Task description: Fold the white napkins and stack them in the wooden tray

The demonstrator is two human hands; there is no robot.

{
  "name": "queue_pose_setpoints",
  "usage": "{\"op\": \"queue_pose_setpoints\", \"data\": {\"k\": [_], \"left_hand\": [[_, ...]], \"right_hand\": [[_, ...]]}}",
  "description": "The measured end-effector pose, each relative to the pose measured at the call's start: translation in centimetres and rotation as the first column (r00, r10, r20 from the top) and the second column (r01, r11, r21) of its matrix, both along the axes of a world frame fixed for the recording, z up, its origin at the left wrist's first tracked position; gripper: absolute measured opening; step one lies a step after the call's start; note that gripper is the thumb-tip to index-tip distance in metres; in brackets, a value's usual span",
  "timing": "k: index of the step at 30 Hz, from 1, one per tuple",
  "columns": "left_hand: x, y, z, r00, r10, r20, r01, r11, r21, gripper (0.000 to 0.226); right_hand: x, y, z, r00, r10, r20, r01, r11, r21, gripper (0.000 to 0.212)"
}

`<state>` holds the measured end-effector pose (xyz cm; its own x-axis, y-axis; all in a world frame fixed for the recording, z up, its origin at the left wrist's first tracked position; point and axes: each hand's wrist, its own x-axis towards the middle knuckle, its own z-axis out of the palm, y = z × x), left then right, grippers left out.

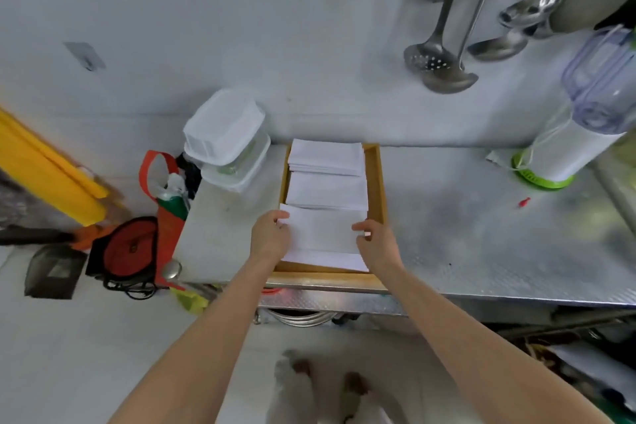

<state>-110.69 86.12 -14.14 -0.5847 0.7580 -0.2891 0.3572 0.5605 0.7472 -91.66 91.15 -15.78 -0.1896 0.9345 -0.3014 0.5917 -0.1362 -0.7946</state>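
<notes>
Gripping near napkin stack (323, 237) by both side edges, left hand (270, 237) and right hand (377, 244) curling, inside wooden tray (375, 179) | lying beyond fingertips: two stacks | standing left: lidded containers (227, 141); right: blender (578, 134), well apart

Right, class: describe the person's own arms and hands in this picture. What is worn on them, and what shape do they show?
Both forearms are bare as far up as the frame shows: no sleeves, gloves, watch or bracelets visible. They enter from the bottom edge, long and slender, narrowing toward the wrists. The left hand and right hand show no rings that can be made out; the picture is too soft to judge nails or finer marks.
</notes>
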Motion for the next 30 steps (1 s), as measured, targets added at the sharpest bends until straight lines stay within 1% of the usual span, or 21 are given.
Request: {"op": "queue_pose_setpoints", "data": {"k": [2, 3, 4, 5, 7, 8, 9, 10, 11, 12, 13, 14, 15, 16, 19, 22, 24, 27, 30], "left_hand": [[-0.6, 0.8, -0.9, 0.989, -0.133, -0.066, 0.126, 0.986, -0.105, 0.032], [-0.8, 1.0, -1.2, 0.969, -0.224, -0.103, 0.205, 0.964, -0.167, 0.031], [-0.9, 1.3, -1.4, 0.936, -0.324, -0.14, 0.284, 0.927, -0.244, 0.029], [-1.0, 1.4, -1.6, 0.893, -0.414, -0.176, 0.347, 0.882, -0.319, 0.028], [-1.2, 1.6, -1.8, 0.797, -0.562, -0.222, 0.424, 0.782, -0.457, 0.032], [-1.2, 1.6, -1.7, 0.754, -0.604, -0.256, 0.437, 0.754, -0.491, 0.034], [-1.3, 1.7, -1.7, 0.704, -0.63, -0.328, 0.445, 0.751, -0.488, 0.033], [-1.3, 1.6, -1.2, 0.632, -0.644, -0.431, 0.46, 0.759, -0.461, 0.03], [-1.2, 1.7, -0.8, 0.552, -0.643, -0.531, 0.496, 0.765, -0.411, 0.027], [-0.9, 1.8, -0.1, 0.483, -0.636, -0.601, 0.552, 0.755, -0.355, 0.025], [-0.4, 2.1, 0.8, 0.453, -0.637, -0.624, 0.614, 0.73, -0.301, 0.024], [0.4, 2.4, 1.8, 0.44, -0.657, -0.612, 0.669, 0.695, -0.265, 0.024], [1.5, 2.8, 2.4, 0.419, -0.69, -0.59, 0.717, 0.65, -0.251, 0.023], [2.8, 3.1, 2.9, 0.374, -0.734, -0.567, 0.763, 0.591, -0.261, 0.024], [8.4, 3.4, 3.5, 0.179, -0.836, -0.519, 0.859, 0.39, -0.332, 0.022], [16.1, 2.3, 3.5, -0.034, -0.873, -0.486, 0.888, 0.197, -0.416, 0.015], [22.1, 0.4, 3.5, -0.172, -0.865, -0.471, 0.89, 0.068, -0.451, 0.018], [31.7, -4.5, 3.5, -0.39, -0.791, -0.471, 0.854, -0.119, -0.507, 0.02], [41.9, -12.3, 3.0, -0.559, -0.69, -0.459, 0.803, -0.314, -0.507, 0.021]], "right_hand": [[-0.6, 0.1, -1.2, 0.986, 0.08, 0.146, -0.086, 0.996, 0.028, 0.03], [-0.7, 0.1, -1.7, 0.973, 0.112, 0.2, -0.125, 0.991, 0.053, 0.031], [-0.9, 0.0, -2.1, 0.963, 0.129, 0.235, -0.146, 0.988, 0.055, 0.032], [-1.0, -0.1, -2.4, 0.935, 0.165, 0.314, -0.19, 0.981, 0.05, 0.032], [-1.3, -0.3, -2.4, 0.921, 0.127, 0.367, -0.164, 0.984, 0.072, 0.031], [-1.3, -0.4, -2.4, 0.913, 0.104, 0.394, -0.16, 0.981, 0.112, 0.031], [-1.3, -0.7, -2.3, 0.906, 0.083, 0.415, -0.151, 0.979, 0.136, 0.03], [-1.2, -0.9, -2.3, 0.898, 0.056, 0.436, -0.143, 0.975, 0.169, 0.029], [-1.0, -1.2, -2.0, 0.911, -0.002, 0.413, -0.091, 0.975, 0.205, 0.027], [-0.6, -1.5, -1.8, 0.915, -0.059, 0.399, -0.046, 0.968, 0.249, 0.024], [0.1, -1.8, -1.6, 0.917, -0.124, 0.379, 0.013, 0.959, 0.283, 0.022], [1.0, -2.1, -1.4, 0.906, -0.196, 0.376, 0.077, 0.948, 0.308, 0.022], [2.2, -2.6, -1.1, 0.883, -0.265, 0.387, 0.143, 0.938, 0.317, 0.022], [3.6, -3.2, -0.9, 0.854, -0.322, 0.409, 0.2, 0.928, 0.314, 0.021], [8.7, -6.6, -0.8, 0.772, -0.429, 0.47, 0.322, 0.9, 0.292, 0.017], [14.7, -11.6, -0.4, 0.681, -0.541, 0.493, 0.45, 0.841, 0.301, 0.019], [19.3, -15.7, 0.4, 0.6, -0.61, 0.518, 0.54, 0.786, 0.3, 0.017], [26.4, -23.9, 1.3, 0.46, -0.679, 0.572, 0.671, 0.688, 0.277, 0.013], [33.2, -34.7, 2.0, 0.275, -0.754, 0.597, 0.796, 0.527, 0.298, 0.015]]}}
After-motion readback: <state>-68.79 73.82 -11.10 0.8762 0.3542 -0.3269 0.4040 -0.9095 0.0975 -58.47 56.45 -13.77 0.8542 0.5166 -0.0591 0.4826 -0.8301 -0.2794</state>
